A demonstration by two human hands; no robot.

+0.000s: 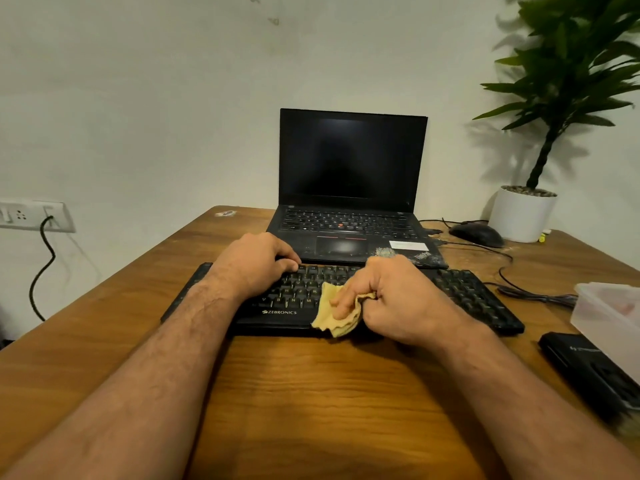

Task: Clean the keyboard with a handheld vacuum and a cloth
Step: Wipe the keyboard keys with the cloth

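A black Zebronics keyboard (474, 299) lies across the wooden table (311, 393), in front of an open laptop. My left hand (256, 263) rests on the keyboard's left half, fingers curled over its far edge. My right hand (391, 299) grips a crumpled yellow cloth (332, 311) and holds it against the keys and the front edge near the middle. A dark device (588, 372), possibly the handheld vacuum, lies at the right edge of the table.
A black laptop (349, 188) stands open with a dark screen behind the keyboard. A black mouse (478, 234) with cables, a potted plant in a white pot (521, 216) and a clear plastic box (609, 317) sit at the right. A wall socket (34, 216) is on the left.
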